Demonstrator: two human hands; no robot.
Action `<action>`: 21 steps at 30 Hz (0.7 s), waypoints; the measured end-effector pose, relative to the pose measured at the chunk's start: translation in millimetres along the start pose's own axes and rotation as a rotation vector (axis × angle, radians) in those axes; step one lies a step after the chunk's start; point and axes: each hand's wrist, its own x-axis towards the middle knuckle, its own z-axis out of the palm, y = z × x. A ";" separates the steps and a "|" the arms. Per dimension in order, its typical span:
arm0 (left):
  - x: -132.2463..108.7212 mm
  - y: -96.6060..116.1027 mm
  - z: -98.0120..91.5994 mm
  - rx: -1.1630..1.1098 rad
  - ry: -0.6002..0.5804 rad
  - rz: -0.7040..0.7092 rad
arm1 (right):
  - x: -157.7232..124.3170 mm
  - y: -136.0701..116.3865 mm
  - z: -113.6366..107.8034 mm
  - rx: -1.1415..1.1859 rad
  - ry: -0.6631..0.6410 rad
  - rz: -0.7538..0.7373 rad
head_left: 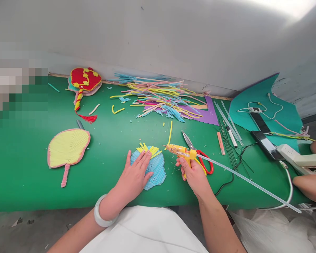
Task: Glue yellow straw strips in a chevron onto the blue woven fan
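Low in the middle of the frame, the left hand lies flat with its fingers spread, pressing down on a blue fan shape that rests on the green table. A pale bracelet sits on that wrist. Just to its right, the right hand is closed around the grip of a yellow glue gun. The nozzle points left toward the upper edge of the shape, and a long clear glue stick trails from the back of the gun toward the lower right.

The shape looks covered in blue strips laid side by side. A short row of yellow strips fans out at its top, their ends ragged and past the outline. It has no handle and no border. By contrast, the yellow fan at the left has a pink rim and a pink handle, and the red fan at the upper left has a tassel. Judging by these, the piece seems about half made, with the top rows, the trimming, the rim and the handle left to do.

Red-handled scissors lie just behind the gun. A loose pile of coloured strips sits in the upper middle, by the wall. At the right edge, another person's arm rests near a white power strip.
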 end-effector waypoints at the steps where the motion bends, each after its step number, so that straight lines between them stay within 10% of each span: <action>1: 0.2 0.0 -0.6 0.000 -0.007 0.004 | 0.0 0.2 -0.3 -0.002 0.003 0.002; 21: 2.3 0.9 -4.4 0.033 -0.028 0.022 | -1.5 0.7 -0.3 0.008 -0.017 0.007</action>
